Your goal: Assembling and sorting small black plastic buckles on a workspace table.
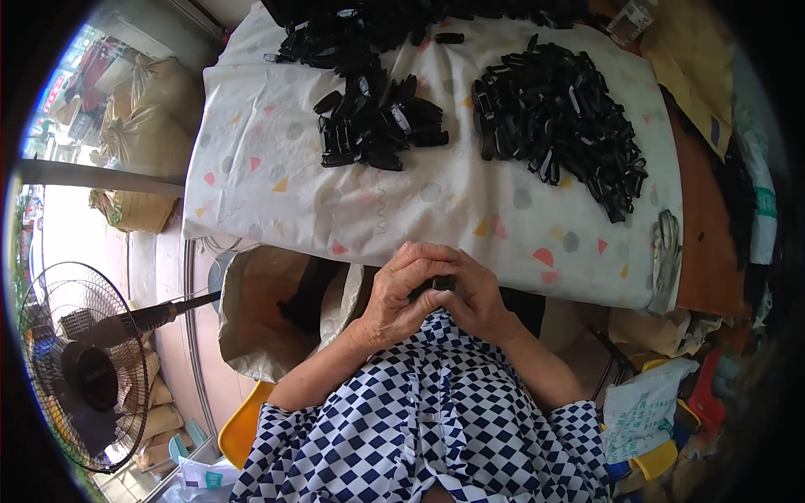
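Observation:
My left hand and my right hand are pressed together at the near edge of the table, just above my lap. Both have their fingers curled round a small black plastic piece. Only its end shows between the thumbs and fingers; the rest is hidden. Beyond my hands, a small heap of similar black pieces lies at the middle left of the table. A larger heap spreads out at the right. Their exact kind is too small to tell.
A pale patterned cloth covers the table. More black pieces lie along its far edge. An opened sack stands below the table at the left, near a black fan. Grey strands hang at the table's right corner.

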{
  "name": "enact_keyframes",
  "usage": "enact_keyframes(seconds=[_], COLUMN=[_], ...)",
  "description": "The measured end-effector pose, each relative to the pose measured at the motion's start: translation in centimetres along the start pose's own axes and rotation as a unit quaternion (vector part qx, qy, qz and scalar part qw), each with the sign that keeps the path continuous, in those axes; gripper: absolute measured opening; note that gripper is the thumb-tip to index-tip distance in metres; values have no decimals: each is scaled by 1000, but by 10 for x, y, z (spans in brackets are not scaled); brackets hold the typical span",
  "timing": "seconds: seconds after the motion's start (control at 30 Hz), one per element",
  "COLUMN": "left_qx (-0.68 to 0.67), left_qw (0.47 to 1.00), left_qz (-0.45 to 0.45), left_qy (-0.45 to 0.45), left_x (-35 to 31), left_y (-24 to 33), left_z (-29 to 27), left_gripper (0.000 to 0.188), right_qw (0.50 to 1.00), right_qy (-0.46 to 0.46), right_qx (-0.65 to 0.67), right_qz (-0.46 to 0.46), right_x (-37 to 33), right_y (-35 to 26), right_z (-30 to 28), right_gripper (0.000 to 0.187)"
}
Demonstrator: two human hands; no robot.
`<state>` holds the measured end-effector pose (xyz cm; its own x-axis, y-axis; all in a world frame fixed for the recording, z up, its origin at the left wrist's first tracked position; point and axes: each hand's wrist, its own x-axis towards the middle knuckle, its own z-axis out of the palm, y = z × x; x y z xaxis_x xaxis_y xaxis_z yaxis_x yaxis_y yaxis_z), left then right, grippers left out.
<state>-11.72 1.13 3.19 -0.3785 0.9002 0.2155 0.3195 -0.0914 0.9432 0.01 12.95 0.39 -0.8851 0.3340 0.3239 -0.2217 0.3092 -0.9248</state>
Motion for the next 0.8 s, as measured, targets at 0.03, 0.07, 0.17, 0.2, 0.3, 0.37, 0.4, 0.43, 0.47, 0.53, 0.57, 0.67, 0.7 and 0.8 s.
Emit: enact_keyframes(seconds=[0.03, 0.07, 0.17, 0.2, 0.3, 0.37, 0.4, 0.43, 0.47, 0.53, 0.57, 0.67, 0.7, 0.8], left_qx=[0, 0, -1, -2, 4, 7, 10, 7, 3, -29, -58, -103, -116, -35], left_qw=[1000, 1000, 1000, 999, 999, 999, 998, 998, 998, 998, 997, 993, 992, 999], left_qz=[0, 6, 10, 9, 36, 44, 55, 55, 61, 57, 46, 14, 15, -26], left_qy=[4, 5, 21, 33, 27, 25, 19, 19, 12, -6, -15, -48, -45, -32], left_x=[-1, -1, -7, -9, -12, -13, -13, -11, -10, -7, -6, -5, -2, 9], left_y=[-2, -4, -4, -5, -7, -9, -10, -10, -11, -13, -13, -15, -14, -19], left_z=[-2, -4, -5, -5, -8, -9, -9, -10, -11, -10, -7, -3, 2, 16], left_gripper=[29, 31, 35, 36, 38, 38, 38, 38, 37, 34, 32, 34, 35, 33], right_qw=[1000, 1000, 998, 998, 998, 999, 999, 999, 999, 998, 996, 987, 987, 954], right_qy=[4, 9, -28, -31, -45, -33, -36, -40, -42, -47, -54, -35, -6, 3], right_qx=[0, 0, -18, -18, -25, -9, -8, -8, -9, -37, -63, -152, -158, -275], right_qz=[13, 26, 53, 54, 36, 28, 29, 21, 14, 0, -16, -27, -32, 116], right_x=[2, 3, 2, 2, 3, 0, -1, 1, 2, 6, 7, -2, -2, -21], right_y=[-2, -3, -1, -2, -5, -1, -1, -3, -5, -7, -9, -15, -20, -27], right_z=[3, 5, 7, 8, 9, 12, 12, 11, 9, 5, -1, -6, -8, -40], right_gripper=[27, 27, 27, 27, 28, 29, 29, 29, 29, 30, 30, 35, 37, 35])
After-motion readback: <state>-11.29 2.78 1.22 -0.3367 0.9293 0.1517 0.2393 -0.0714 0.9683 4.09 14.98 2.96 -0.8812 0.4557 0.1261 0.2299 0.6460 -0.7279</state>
